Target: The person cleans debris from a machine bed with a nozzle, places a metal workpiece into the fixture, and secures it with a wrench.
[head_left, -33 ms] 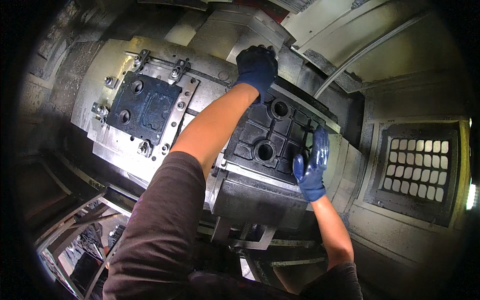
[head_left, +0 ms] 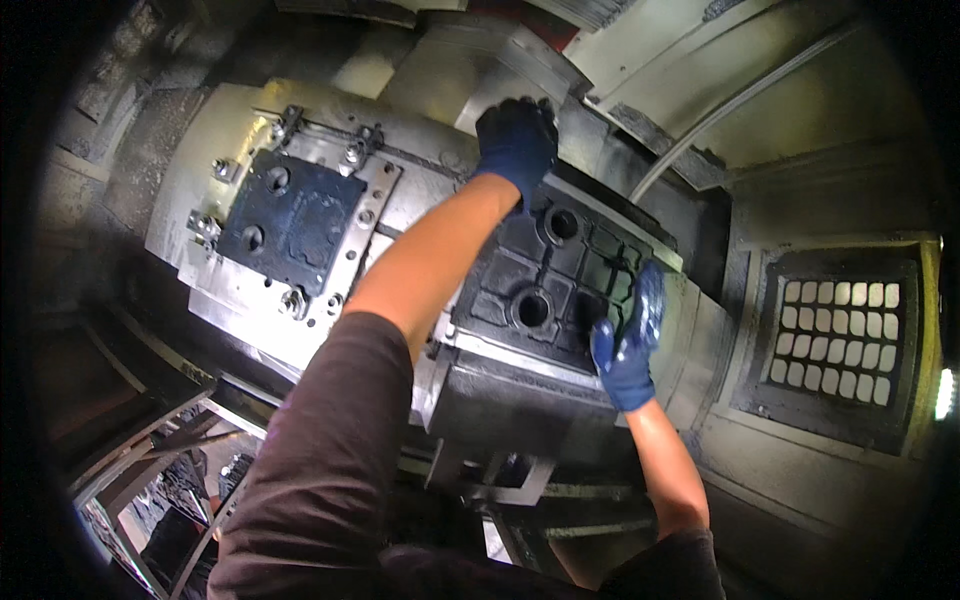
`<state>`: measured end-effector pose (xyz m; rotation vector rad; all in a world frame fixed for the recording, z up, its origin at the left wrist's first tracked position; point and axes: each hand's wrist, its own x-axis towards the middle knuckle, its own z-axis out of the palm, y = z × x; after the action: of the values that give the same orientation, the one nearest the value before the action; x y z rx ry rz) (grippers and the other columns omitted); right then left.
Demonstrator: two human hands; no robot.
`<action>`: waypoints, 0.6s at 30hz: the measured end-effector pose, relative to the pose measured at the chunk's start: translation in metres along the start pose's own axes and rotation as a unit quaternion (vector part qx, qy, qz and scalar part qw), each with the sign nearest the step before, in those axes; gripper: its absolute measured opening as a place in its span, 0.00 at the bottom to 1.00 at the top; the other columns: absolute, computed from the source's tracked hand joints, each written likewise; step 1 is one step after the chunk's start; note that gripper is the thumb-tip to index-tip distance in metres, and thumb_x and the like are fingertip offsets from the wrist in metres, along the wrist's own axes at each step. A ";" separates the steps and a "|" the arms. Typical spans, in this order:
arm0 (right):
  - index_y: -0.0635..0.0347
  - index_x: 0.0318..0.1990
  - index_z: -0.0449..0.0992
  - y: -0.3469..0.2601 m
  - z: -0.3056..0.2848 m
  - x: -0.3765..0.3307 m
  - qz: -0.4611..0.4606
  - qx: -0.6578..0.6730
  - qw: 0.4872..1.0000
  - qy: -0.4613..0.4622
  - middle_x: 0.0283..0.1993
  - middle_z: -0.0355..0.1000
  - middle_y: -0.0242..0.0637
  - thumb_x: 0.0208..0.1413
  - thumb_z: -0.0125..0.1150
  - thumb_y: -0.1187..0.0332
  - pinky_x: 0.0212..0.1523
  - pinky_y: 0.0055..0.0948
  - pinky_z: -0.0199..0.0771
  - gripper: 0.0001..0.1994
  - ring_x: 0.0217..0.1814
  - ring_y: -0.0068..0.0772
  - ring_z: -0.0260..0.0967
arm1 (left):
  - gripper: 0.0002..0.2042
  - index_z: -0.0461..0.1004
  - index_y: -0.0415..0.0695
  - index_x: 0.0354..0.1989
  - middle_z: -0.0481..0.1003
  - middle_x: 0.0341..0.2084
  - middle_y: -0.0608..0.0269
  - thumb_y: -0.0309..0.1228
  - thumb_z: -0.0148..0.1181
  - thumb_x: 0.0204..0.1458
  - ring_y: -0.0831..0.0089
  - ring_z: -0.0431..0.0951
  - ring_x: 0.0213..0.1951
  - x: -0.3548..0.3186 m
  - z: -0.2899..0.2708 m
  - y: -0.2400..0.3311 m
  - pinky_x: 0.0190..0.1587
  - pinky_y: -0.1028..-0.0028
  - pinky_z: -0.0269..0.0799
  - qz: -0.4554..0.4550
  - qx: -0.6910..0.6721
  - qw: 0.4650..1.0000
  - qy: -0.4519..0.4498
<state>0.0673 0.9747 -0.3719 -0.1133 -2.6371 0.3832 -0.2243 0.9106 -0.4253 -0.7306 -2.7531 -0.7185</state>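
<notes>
A dark ribbed metal casting [head_left: 545,275] with two round bored bosses lies on a steel fixture. My left hand [head_left: 517,138], in a dark blue work glove, reaches across to the casting's far left corner. Its fingers are curled over, and what they hold is hidden beneath the glove. Along the casting's right edge rests my right hand [head_left: 632,340], in a blue glove with a wet, shiny coating. Its fingers are stretched out, the thumb apart on the near right corner. To the left, a second dark plate [head_left: 292,218] with two holes is held by bolted clamps.
Bolted clamps [head_left: 355,152] stand up around the left plate on the steel table [head_left: 170,215]. A hose [head_left: 700,132] runs along the far right wall. At right is a slotted window panel [head_left: 838,335]. A metal frame [head_left: 150,455] lies at lower left.
The whole view has shifted slightly. Both hands keep their places on the casting, with hardly any visible movement.
</notes>
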 end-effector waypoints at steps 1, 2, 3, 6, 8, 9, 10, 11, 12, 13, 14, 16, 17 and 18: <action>0.69 0.64 0.57 -0.004 0.000 -0.003 -0.016 0.002 1.000 0.012 0.67 0.54 0.57 0.55 0.54 0.58 0.69 0.51 0.47 0.33 0.70 0.60 0.49 | 0.14 0.76 0.47 0.42 0.77 0.36 0.56 0.38 0.47 0.54 0.57 0.76 0.40 0.005 0.003 -0.003 0.41 0.58 0.70 0.003 -0.008 1.000 0.017; 0.69 0.64 0.57 -0.008 0.001 -0.002 -0.032 0.005 0.999 0.024 0.67 0.54 0.57 0.55 0.54 0.58 0.69 0.51 0.47 0.33 0.70 0.60 0.49 | 0.13 0.76 0.48 0.39 0.77 0.34 0.56 0.39 0.47 0.54 0.56 0.75 0.39 0.010 0.006 -0.007 0.41 0.59 0.69 0.004 -0.016 0.999 0.033; 0.69 0.64 0.57 -0.009 0.004 0.002 -0.031 -0.004 0.997 -0.070 0.67 0.54 0.58 0.55 0.53 0.56 0.68 0.51 0.47 0.33 0.70 0.60 0.49 | 0.12 0.76 0.48 0.36 0.77 0.33 0.57 0.39 0.47 0.54 0.56 0.75 0.39 0.012 0.002 -0.002 0.41 0.59 0.68 0.008 -0.031 0.998 0.046; 0.69 0.64 0.57 -0.007 0.006 -0.005 -0.031 -0.005 0.999 -0.042 0.67 0.54 0.57 0.55 0.53 0.55 0.69 0.52 0.46 0.34 0.69 0.61 0.49 | 0.12 0.76 0.49 0.37 0.77 0.33 0.58 0.39 0.47 0.53 0.58 0.76 0.38 0.011 -0.011 0.009 0.40 0.60 0.69 0.070 0.018 0.992 0.108; 0.69 0.65 0.54 -0.007 -0.001 -0.004 -0.046 -0.007 0.998 -0.029 0.67 0.53 0.57 0.60 0.47 0.51 0.69 0.47 0.47 0.34 0.70 0.57 0.50 | 0.13 0.77 0.49 0.37 0.77 0.33 0.59 0.39 0.47 0.54 0.60 0.76 0.38 0.001 -0.001 0.002 0.39 0.60 0.70 0.029 0.039 0.997 0.058; 0.70 0.66 0.53 -0.009 -0.004 -0.001 -0.043 0.014 0.999 -0.006 0.68 0.53 0.57 0.60 0.47 0.51 0.69 0.46 0.46 0.35 0.71 0.56 0.49 | 0.13 0.77 0.49 0.38 0.77 0.33 0.60 0.39 0.46 0.54 0.62 0.76 0.38 0.000 -0.001 -0.003 0.39 0.60 0.70 0.007 0.054 0.998 0.037; 0.70 0.66 0.53 -0.011 -0.007 0.002 -0.040 0.036 0.998 0.018 0.68 0.52 0.57 0.60 0.46 0.50 0.70 0.45 0.45 0.35 0.71 0.55 0.49 | 0.13 0.77 0.50 0.38 0.77 0.34 0.60 0.39 0.46 0.54 0.62 0.76 0.38 -0.001 -0.001 -0.005 0.39 0.60 0.70 0.027 0.053 0.997 0.050; 0.69 0.65 0.55 -0.011 -0.016 0.009 -0.033 0.055 0.997 0.053 0.67 0.53 0.58 0.59 0.48 0.51 0.69 0.48 0.45 0.34 0.70 0.57 0.49 | 0.13 0.77 0.50 0.38 0.77 0.34 0.61 0.39 0.46 0.54 0.63 0.76 0.38 -0.003 -0.002 -0.006 0.39 0.60 0.70 0.048 0.053 0.995 0.063; 0.69 0.64 0.57 -0.012 -0.020 0.017 -0.028 0.076 0.992 0.094 0.66 0.54 0.58 0.58 0.50 0.53 0.69 0.50 0.45 0.33 0.70 0.59 0.50 | 0.13 0.77 0.50 0.38 0.77 0.34 0.62 0.40 0.46 0.54 0.64 0.76 0.39 0.000 -0.006 -0.009 0.39 0.61 0.70 0.070 0.058 0.993 0.080; 0.68 0.64 0.57 -0.006 -0.008 0.006 -0.012 0.024 0.999 0.026 0.66 0.54 0.58 0.57 0.52 0.54 0.69 0.50 0.45 0.33 0.70 0.59 0.50 | 0.14 0.77 0.51 0.38 0.77 0.36 0.63 0.41 0.46 0.54 0.63 0.76 0.39 0.001 -0.011 -0.003 0.39 0.61 0.69 0.043 0.039 0.998 0.029; 0.68 0.64 0.57 0.001 0.007 -0.008 0.004 -0.028 0.999 -0.042 0.66 0.55 0.57 0.55 0.53 0.55 0.69 0.51 0.45 0.34 0.69 0.59 0.50 | 0.15 0.76 0.50 0.41 0.77 0.37 0.60 0.41 0.46 0.54 0.62 0.76 0.40 0.001 -0.011 0.000 0.41 0.60 0.69 0.052 0.040 0.998 0.019; 0.66 0.64 0.57 0.004 0.010 0.001 0.008 -0.009 1.000 -0.013 0.67 0.54 0.56 0.53 0.57 0.59 0.69 0.51 0.44 0.34 0.70 0.59 0.49 | 0.17 0.75 0.49 0.46 0.77 0.39 0.56 0.41 0.45 0.55 0.61 0.76 0.43 0.001 -0.019 0.001 0.44 0.60 0.70 0.060 0.042 0.997 0.006; 0.66 0.64 0.57 0.001 0.009 0.004 -0.006 -0.025 1.000 -0.017 0.67 0.54 0.56 0.52 0.58 0.59 0.69 0.50 0.44 0.34 0.70 0.59 0.49 | 0.18 0.74 0.47 0.48 0.77 0.40 0.51 0.42 0.46 0.55 0.56 0.76 0.43 0.003 -0.024 0.000 0.47 0.59 0.69 0.049 0.032 0.998 0.001; 0.66 0.64 0.57 -0.002 0.003 0.000 -0.015 -0.042 0.999 -0.028 0.67 0.54 0.56 0.52 0.59 0.60 0.69 0.50 0.45 0.34 0.70 0.59 0.48 | 0.19 0.74 0.46 0.49 0.76 0.41 0.49 0.43 0.47 0.56 0.54 0.75 0.45 -0.012 -0.027 0.001 0.48 0.59 0.68 0.019 -0.023 1.000 -0.002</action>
<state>0.0657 0.9724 -0.3744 -0.0911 -2.7074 0.2704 -0.2119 0.8924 -0.4054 -0.7921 -2.7265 -0.7756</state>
